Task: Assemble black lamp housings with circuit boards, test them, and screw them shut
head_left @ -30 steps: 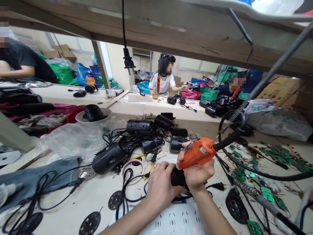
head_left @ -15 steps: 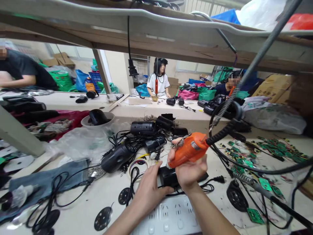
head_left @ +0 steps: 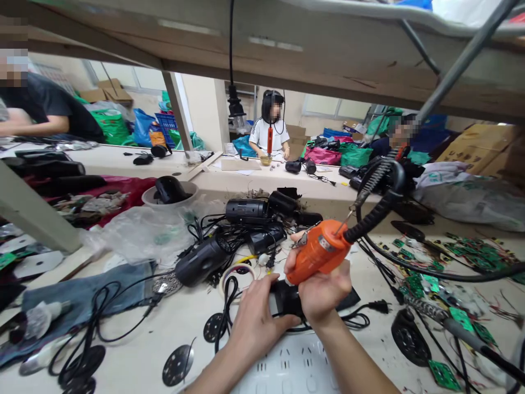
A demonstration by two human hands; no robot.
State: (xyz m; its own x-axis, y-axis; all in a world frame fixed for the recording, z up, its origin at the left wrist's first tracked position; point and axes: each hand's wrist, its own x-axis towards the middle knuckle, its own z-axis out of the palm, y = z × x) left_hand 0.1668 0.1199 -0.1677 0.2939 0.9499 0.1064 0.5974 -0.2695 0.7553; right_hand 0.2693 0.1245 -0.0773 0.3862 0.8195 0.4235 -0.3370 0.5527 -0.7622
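My right hand [head_left: 322,287] is wrapped round an orange electric screwdriver [head_left: 320,249], whose tip points down at a black cylindrical housing [head_left: 285,298]. The screwdriver hangs from a coiled spring [head_left: 377,178], and a thick black cable leaves its top. With thumb and fingers, my left hand [head_left: 260,309] grips the left end of that housing on the table. My hands hide much of the housing and the screwdriver's bit. A black power cord with a plug [head_left: 379,306] lies to its right. Behind my left hand is a roll of tape [head_left: 225,282].
A white socket strip [head_left: 287,364] lies under my forearms. Black housings [head_left: 203,260] and tangled cords lie behind my hands. Green circuit boards [head_left: 443,375] are scattered at right. Black discs [head_left: 178,365] lie at left. A shelf beam [head_left: 287,60] runs overhead. Three people sit across the tables.
The whole view has shifted, so the scene sits slightly further right and the overhead shelf looks larger. Both hands keep their hold on the housing and the screwdriver.
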